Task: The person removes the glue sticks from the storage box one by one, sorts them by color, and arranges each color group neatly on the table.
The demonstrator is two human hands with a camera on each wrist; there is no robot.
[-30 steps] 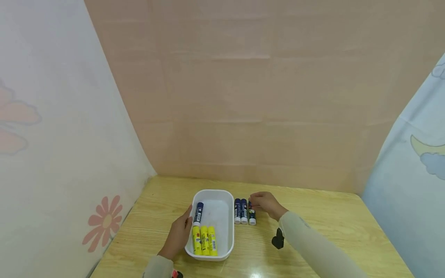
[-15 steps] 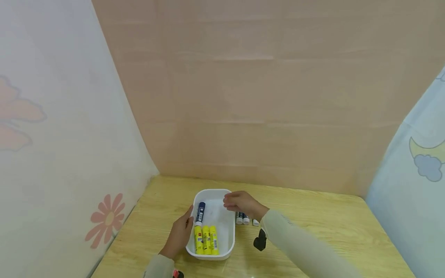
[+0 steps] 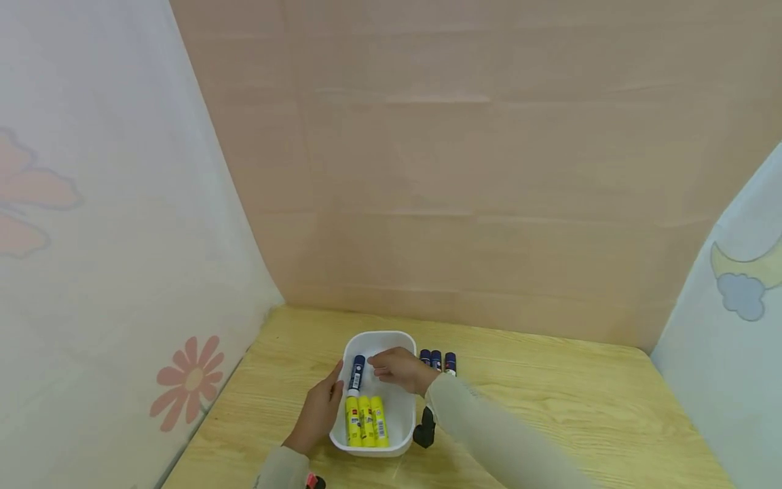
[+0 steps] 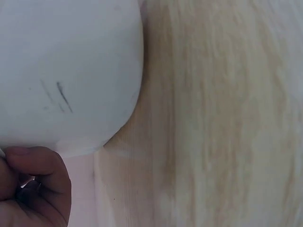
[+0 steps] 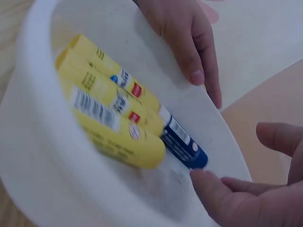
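A white plastic tray (image 3: 411, 414) stands on the table, held at its left wall by my left hand (image 3: 319, 409). In the left wrist view, the curled fingers (image 4: 40, 161) meet the tray's edge. Inside, three yellow glue sticks (image 3: 367, 422) lie side by side at the near end. A blue glue stick (image 3: 357, 375) with a white end lies beyond them along the left wall. My right hand (image 3: 400, 370) is over the tray, fingertips close to the blue stick's cap. In the right wrist view, its thumb and fingers are spread apart with nothing between them.
Three more blue glue sticks (image 3: 436, 360) lie on the wooden table (image 3: 550, 407) just right of the tray, partly hidden by the right arm. A beige backdrop (image 3: 458, 170) rises behind the table, with patterned cloths on both sides.
My right hand has moved left from the blue glue sticks on the table to over the tray, near the blue stick inside. My left hand stays at the tray's wall.
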